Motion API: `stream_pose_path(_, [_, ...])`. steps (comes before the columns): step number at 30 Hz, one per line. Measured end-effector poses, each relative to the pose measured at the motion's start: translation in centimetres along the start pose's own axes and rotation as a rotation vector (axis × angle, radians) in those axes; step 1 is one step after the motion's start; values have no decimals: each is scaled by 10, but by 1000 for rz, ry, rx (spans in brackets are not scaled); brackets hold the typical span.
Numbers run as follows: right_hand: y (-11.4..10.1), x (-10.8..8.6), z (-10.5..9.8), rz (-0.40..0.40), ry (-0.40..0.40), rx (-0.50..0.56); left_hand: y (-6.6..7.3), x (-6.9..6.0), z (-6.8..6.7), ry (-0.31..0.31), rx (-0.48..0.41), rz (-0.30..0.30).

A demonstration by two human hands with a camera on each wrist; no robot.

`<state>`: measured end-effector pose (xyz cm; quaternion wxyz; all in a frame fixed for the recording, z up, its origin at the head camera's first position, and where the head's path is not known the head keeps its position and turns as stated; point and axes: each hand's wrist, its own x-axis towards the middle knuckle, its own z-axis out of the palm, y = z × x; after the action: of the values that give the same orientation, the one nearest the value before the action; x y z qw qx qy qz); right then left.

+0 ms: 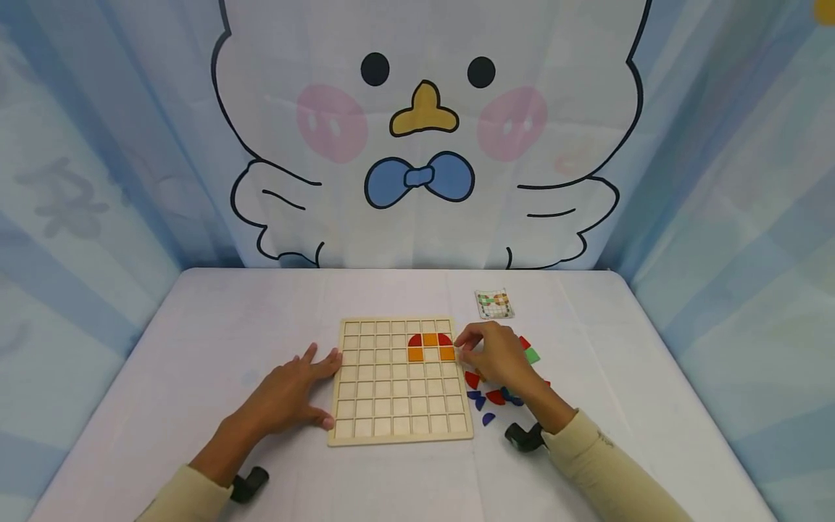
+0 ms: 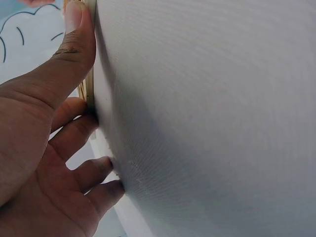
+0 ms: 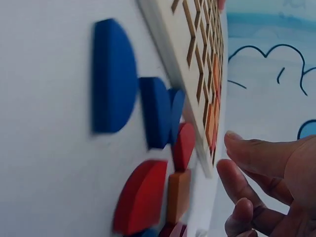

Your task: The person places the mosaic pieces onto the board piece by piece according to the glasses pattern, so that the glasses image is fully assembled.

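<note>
A wooden grid board [image 1: 382,388] lies on the white table. In its upper right cells sit two orange squares, with another orange piece [image 1: 430,339] between two red quarter-rounds [image 1: 415,341]. My left hand [image 1: 287,395] touches the board's left edge with thumb and index fingertip, fingers spread. By the board's upper right edge is my right hand [image 1: 496,355], above loose pieces. The right wrist view shows a gap between its thumb and index finger [image 3: 234,180], with nothing visible between them. Blue pieces [image 3: 113,76], red pieces [image 3: 143,195] and an orange block [image 3: 178,196] lie beside the board.
A small pattern card [image 1: 494,304] lies behind the right hand. A green piece [image 1: 532,355] and a red one [image 1: 525,342] lie partly behind that hand. The table [image 1: 261,312] meets a printed curtain [image 1: 417,232] at the back.
</note>
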<state>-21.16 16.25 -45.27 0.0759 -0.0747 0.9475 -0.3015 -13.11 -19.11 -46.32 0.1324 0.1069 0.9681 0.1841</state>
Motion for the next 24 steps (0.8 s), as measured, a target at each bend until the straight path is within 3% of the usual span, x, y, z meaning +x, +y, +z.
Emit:
stream_pose_path(11, [19,-22,-9,30,-72,-100,0,0,0,7,3,5])
stream_pose_path(19, [17,-22,-3,21,-80,-121,0,-1,0,10,3,11])
stream_pose_path(24, [16,-19,-2,5,-72,-77,0,-1,0,9,0,12])
